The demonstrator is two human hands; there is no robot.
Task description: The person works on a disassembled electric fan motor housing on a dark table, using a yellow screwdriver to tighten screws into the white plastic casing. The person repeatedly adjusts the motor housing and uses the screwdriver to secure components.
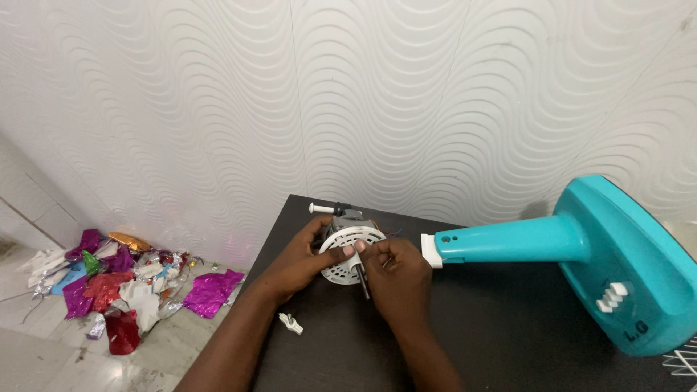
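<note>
Fan motor [348, 250], round, with a white vented face plate and a dark shaft [362, 282] projecting toward the camera, sits on the dark table [508, 327] near its far-left corner, held between both hands. Left hand [301, 258] wraps the motor's left side, thumb lying across the white plate: grasping the housing. Right hand [396, 272] closes on the motor's right edge, fingertips pinched at the plate just beside the shaft base; it covers the contact point, so I cannot tell whether it holds a small part there. Thin coloured wires [392, 234] show behind the motor. White pin-shaped knob [320, 208] lies at the table's far edge, just behind the motor.

Teal fan stand [573, 250] lies on its side to the right, its white-tipped neck pointing at the right hand, nearly touching. Small white plastic clip [291, 323] rests on the table near the left wrist. Crumpled foil wrappers [123, 279] are heaped on the floor, well to the left.
</note>
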